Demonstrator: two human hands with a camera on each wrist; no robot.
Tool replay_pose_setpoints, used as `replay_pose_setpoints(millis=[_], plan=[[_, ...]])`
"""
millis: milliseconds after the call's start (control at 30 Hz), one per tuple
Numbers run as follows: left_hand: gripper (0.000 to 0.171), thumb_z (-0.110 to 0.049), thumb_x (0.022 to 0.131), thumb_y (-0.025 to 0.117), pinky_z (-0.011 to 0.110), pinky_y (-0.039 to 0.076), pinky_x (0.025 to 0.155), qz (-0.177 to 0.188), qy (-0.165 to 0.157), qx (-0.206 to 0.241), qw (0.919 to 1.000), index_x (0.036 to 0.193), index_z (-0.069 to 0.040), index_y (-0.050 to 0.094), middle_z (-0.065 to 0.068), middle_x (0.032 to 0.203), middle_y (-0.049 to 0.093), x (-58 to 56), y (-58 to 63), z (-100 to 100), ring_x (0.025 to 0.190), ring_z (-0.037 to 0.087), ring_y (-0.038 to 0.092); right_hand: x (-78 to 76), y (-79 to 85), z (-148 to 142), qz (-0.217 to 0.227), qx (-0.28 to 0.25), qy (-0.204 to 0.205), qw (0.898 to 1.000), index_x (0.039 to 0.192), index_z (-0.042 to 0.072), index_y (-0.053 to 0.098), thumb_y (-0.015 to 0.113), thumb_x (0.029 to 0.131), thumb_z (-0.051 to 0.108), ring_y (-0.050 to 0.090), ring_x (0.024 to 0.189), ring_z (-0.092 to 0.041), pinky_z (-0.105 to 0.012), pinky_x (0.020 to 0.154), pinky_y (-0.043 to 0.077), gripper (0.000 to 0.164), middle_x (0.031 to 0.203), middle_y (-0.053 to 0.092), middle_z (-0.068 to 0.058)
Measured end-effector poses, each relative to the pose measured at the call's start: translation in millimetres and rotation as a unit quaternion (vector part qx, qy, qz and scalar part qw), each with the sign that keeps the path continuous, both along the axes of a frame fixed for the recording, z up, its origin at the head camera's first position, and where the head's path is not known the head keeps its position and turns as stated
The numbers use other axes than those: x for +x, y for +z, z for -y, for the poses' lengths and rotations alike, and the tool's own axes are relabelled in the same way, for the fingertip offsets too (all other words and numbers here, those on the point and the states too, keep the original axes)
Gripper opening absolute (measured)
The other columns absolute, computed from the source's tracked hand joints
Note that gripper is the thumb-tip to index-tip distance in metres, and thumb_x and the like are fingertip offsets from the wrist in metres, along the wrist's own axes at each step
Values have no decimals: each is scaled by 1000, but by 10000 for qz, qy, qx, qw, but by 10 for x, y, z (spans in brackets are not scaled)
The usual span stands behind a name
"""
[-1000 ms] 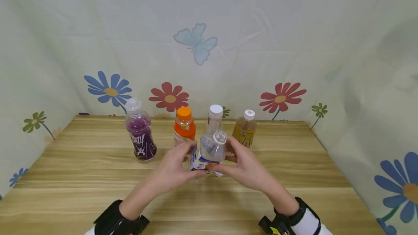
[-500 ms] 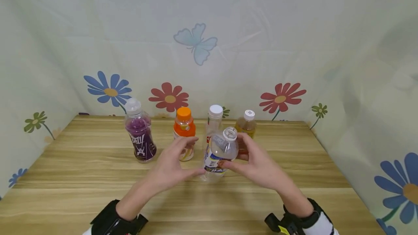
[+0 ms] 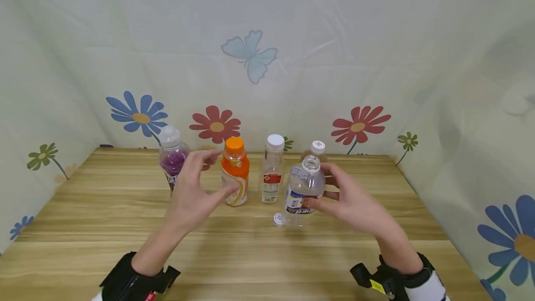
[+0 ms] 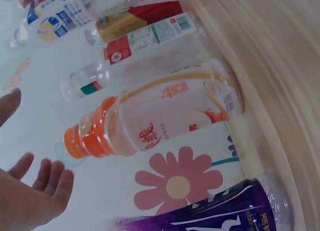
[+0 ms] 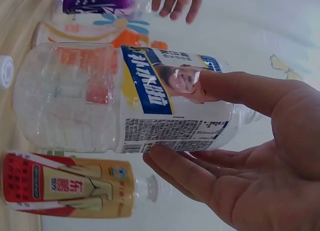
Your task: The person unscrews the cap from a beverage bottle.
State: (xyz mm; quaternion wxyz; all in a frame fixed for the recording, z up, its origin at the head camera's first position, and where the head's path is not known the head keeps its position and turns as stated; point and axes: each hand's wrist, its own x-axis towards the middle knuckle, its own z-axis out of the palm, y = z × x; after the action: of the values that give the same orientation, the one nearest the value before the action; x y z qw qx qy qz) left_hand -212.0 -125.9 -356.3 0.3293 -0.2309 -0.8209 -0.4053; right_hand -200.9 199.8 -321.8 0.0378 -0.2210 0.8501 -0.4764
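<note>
My right hand (image 3: 355,203) grips a clear, uncapped plastic drink bottle (image 3: 304,182), thumb on its label and fingers round the other side. Its blue and white label (image 5: 170,91) shows a printed face in the right wrist view. The bottle looks empty and stands nearly upright, close to a white bottle cap (image 3: 278,219) on the table. My left hand (image 3: 190,199) is open, thumb and fingers spread, just left of an orange-capped bottle (image 3: 235,175), with nothing held. In the left wrist view a gap shows between the fingers and that orange bottle cap (image 4: 75,142).
A purple bottle (image 3: 172,159) stands left, partly behind my left hand. A clear bottle with a white cap (image 3: 272,171) stands mid-table. A yellow and red labelled bottle (image 5: 70,188) is mostly hidden behind the held one. A flowered cloth (image 3: 334,59) hangs behind the wooden table (image 3: 234,254).
The clear bottle has moved right in my right hand, exposing the white cap on the table. My left hand has let go of it and moved left, in front of the purple bottle.
</note>
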Motion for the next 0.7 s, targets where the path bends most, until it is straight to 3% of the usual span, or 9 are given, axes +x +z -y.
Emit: replay_pose_setpoints(millis=[167,300,467,700], plan=[[81,-12,68,92,31,36,92,-536,644,477,9953,134,-4,46,10,127,41,-4,67,75,114,24,39,-26,62,-162,-120,288,-262,9992,144,3,34,78,87,20,50,122,-35,-35,92,47,75,134,47,-10],[95,-10,69,91,45,37,98,-586,1036,826,9894,145,-8,34,14,138,29,-1,92,130,127,26,30,-74,67,-289,-122,563,-424,9974,144,0,33,76,88,21,49,122,-37,-37,92,47,74,133,47,-13],[105,-12,73,88,49,34,103,-372,1299,1135,9843,153,-13,20,15,144,24,-48,82,222,132,27,26,-167,34,-421,-102,882,-615,9941,145,-4,30,74,90,17,49,122,-40,-39,90,48,74,133,47,-18],[113,-21,76,87,47,25,109,381,1647,1271,9774,156,-18,8,8,153,15,-125,39,344,138,21,19,-314,-38,-609,91,1056,-824,9910,146,-7,28,74,90,21,48,119,-45,-40,84,51,77,133,46,-24]])
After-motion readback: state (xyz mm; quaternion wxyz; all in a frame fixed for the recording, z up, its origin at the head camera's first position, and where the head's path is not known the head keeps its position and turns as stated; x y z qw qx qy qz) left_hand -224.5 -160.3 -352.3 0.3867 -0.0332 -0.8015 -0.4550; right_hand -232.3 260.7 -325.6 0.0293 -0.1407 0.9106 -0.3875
